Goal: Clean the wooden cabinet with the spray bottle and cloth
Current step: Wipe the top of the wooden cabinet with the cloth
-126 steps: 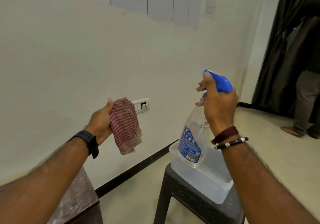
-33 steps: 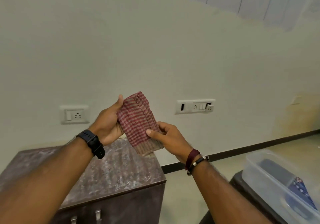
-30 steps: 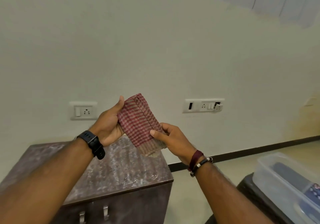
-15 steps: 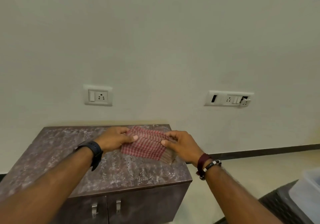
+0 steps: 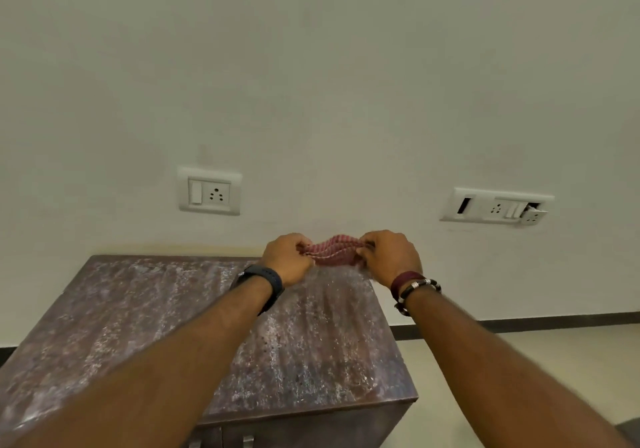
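Over cabinet (image 5: 145,326) rear edge: cloth (image 5: 330,249) now bunched, lifted.

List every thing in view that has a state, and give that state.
cloth: bunched, gripped at both ends, above the cabinet's far right corner
left hand: closed on the cloth
right hand: closed on the cloth
wooden cabinet: top streaked with whitish speckles, doors shut
left wall socket: nothing plugged in
right switch panel: broken, right end module hanging loose
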